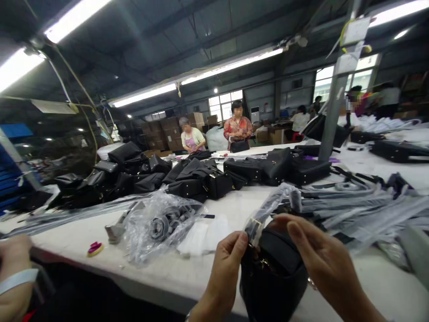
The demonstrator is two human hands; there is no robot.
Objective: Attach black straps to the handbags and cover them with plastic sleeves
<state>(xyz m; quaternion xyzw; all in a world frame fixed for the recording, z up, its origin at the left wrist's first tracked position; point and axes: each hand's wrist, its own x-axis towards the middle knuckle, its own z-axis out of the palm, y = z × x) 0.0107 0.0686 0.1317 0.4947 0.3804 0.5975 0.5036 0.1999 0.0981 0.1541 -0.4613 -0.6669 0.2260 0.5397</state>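
Observation:
A black handbag [275,286] stands at the table's front edge, right of the middle of the view. Its strap [259,217] is wrapped in clear plastic and arches up and back, with a metal buckle near its lower end. My left hand [224,273] pinches the strap's lower end by the buckle, thumb on top. On the bag's other side, my right hand [321,259] is raised beside its upper part, fingers stretched and thumb apart. Whether its fingertips touch the strap cannot be made out. Small gold-coloured fittings show on the bag between the hands.
Black bags [194,174] are heaped along the table's middle. A clear plastic bag of rolled strips [164,223] lies left; wrapped straps [362,201] spread right, by a metal post [335,103]. Another person's arm [15,273] is at far left. Several people work beyond.

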